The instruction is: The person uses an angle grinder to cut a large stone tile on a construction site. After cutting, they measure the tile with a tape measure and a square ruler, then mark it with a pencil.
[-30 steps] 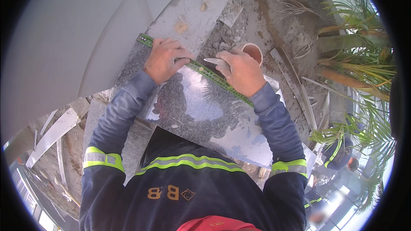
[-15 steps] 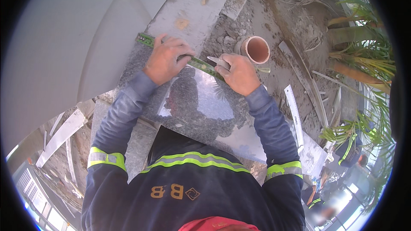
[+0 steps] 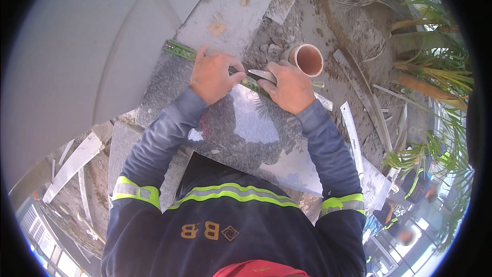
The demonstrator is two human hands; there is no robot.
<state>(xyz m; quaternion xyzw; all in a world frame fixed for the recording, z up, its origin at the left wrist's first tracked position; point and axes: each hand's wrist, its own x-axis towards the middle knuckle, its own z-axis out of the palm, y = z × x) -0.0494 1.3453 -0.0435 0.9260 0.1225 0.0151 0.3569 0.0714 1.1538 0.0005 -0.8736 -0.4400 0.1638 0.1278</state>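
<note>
A narrow green straightedge (image 3: 179, 50) lies slantwise along the far edge of a polished, speckled grey stone slab (image 3: 169, 84). My left hand (image 3: 216, 76) rests over its middle, thumb and forefinger brought together at the bar. Part of the bar is hidden under that hand. My right hand (image 3: 293, 88) is closed around a pale pointed tool (image 3: 263, 75), its tip facing left, close to the bar and the left fingertips. Its exact kind I cannot make out. Behind the right hand stands an open clay-coloured pipe end (image 3: 309, 60).
A white ruler (image 3: 352, 131) lies right of my forearm. Dusty slab (image 3: 225, 15) and rubble extend beyond. A smooth pale curved surface (image 3: 92, 36) borders the left. Stone offcuts (image 3: 74, 166) lie lower left. Palm fronds (image 3: 435, 66) and other people (image 3: 410, 190) are at right.
My left hand has slid right along the straightedge, its thumb and forefinger drawing together near the tool tip. My right hand has shifted slightly right, still holding the pointed tool.
</note>
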